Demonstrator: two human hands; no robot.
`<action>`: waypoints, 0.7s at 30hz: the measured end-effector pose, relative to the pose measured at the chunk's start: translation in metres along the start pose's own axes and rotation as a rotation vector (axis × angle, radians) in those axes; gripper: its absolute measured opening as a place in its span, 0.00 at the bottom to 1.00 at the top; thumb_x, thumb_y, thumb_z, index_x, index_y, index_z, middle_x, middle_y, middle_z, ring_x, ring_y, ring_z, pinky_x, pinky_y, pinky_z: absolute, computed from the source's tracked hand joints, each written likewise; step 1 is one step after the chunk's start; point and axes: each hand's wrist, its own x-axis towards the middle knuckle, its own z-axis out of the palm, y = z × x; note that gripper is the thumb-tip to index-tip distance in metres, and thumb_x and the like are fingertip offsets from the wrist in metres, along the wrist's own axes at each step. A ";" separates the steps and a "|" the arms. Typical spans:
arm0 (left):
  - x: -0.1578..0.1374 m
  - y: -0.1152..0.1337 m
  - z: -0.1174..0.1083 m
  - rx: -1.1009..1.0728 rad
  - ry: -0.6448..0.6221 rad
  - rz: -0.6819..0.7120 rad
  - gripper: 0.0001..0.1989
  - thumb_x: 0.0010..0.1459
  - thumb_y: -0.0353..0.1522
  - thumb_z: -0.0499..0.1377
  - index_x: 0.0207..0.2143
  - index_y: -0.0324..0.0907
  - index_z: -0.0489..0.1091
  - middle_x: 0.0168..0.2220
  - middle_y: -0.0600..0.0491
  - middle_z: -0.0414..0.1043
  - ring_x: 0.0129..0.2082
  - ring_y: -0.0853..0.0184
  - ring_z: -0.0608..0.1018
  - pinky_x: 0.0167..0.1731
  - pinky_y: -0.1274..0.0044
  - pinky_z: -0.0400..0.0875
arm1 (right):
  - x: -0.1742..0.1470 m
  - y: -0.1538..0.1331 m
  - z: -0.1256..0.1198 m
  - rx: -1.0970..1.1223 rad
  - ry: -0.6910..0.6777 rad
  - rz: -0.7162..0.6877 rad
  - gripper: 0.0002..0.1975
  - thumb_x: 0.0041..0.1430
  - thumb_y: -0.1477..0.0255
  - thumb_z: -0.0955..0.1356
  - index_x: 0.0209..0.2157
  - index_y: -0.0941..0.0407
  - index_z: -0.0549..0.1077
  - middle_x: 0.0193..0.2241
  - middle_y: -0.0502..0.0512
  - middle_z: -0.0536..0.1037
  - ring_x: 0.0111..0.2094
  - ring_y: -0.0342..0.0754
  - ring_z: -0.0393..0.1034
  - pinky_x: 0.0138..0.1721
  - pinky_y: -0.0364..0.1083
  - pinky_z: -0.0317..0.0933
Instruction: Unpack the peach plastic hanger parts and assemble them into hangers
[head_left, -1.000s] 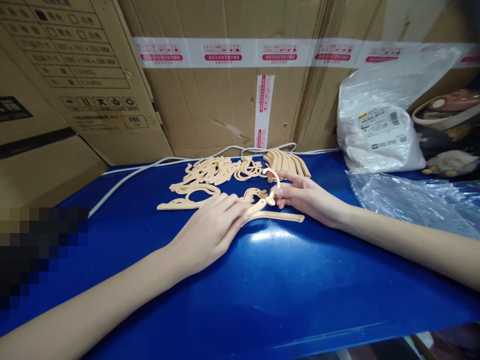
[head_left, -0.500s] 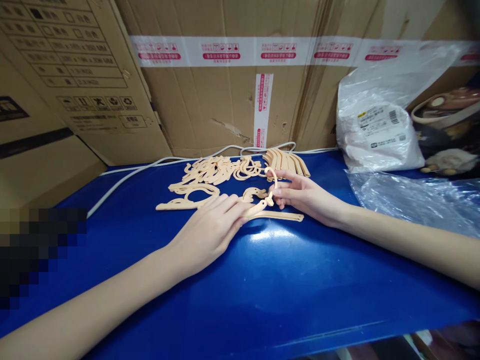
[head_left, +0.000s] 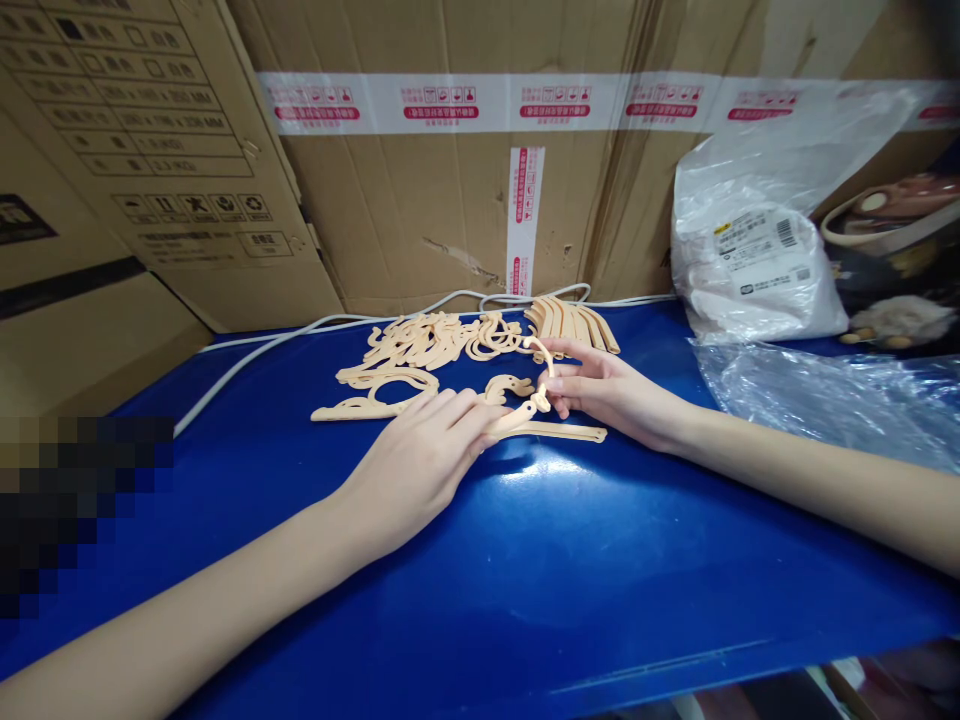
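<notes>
My left hand (head_left: 431, 450) is closed on a pale beige flat strip (head_left: 517, 416) with a hole near its end. Between the thumb and fingers of my right hand (head_left: 596, 390) is a curved beige hook (head_left: 551, 362), its lower knob right by the strip's holed end. Whether the two pieces are joined I cannot tell. Under and behind the hands lie long beige bars (head_left: 570, 431), a small curved beige piece (head_left: 507, 387) and larger beige frame pieces (head_left: 360, 409). My fingers hide part of the strip.
Farther back are a heap of curved beige parts (head_left: 420, 340) and a stack of beige curved bars (head_left: 574, 328). White cables (head_left: 300, 328) run along cardboard boxes (head_left: 420, 200). A white plastic-wrapped package (head_left: 757, 260) and clear plastic film (head_left: 825, 395) lie on the right of the blue tabletop (head_left: 480, 600).
Hardly anything differs. The hook and the strip's end have shifted very slightly; both hands keep their hold.
</notes>
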 end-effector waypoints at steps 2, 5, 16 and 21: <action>0.000 0.000 0.000 -0.002 0.001 0.003 0.17 0.70 0.32 0.43 0.53 0.38 0.64 0.45 0.48 0.71 0.41 0.60 0.70 0.43 0.68 0.63 | 0.000 0.000 0.000 0.000 -0.002 0.004 0.30 0.50 0.76 0.73 0.55 0.54 0.63 0.31 0.47 0.77 0.27 0.39 0.67 0.33 0.43 0.63; 0.000 -0.001 0.000 -0.020 -0.002 0.001 0.16 0.70 0.31 0.43 0.53 0.39 0.65 0.46 0.48 0.71 0.42 0.60 0.71 0.43 0.68 0.64 | -0.001 0.000 -0.001 -0.007 -0.007 0.004 0.31 0.50 0.76 0.73 0.56 0.54 0.63 0.31 0.47 0.77 0.27 0.39 0.67 0.33 0.43 0.63; 0.000 -0.002 0.001 -0.006 0.076 0.055 0.15 0.69 0.30 0.45 0.53 0.38 0.65 0.46 0.48 0.73 0.43 0.61 0.72 0.42 0.70 0.65 | 0.000 0.002 -0.001 -0.016 -0.033 -0.025 0.28 0.52 0.75 0.73 0.54 0.55 0.63 0.31 0.47 0.77 0.27 0.39 0.67 0.32 0.42 0.63; 0.000 -0.002 0.001 0.026 0.094 0.081 0.15 0.69 0.29 0.46 0.54 0.39 0.64 0.48 0.48 0.73 0.44 0.61 0.73 0.42 0.70 0.65 | 0.000 0.003 -0.001 -0.048 -0.044 -0.037 0.29 0.52 0.74 0.73 0.54 0.55 0.62 0.30 0.47 0.76 0.27 0.38 0.67 0.31 0.41 0.62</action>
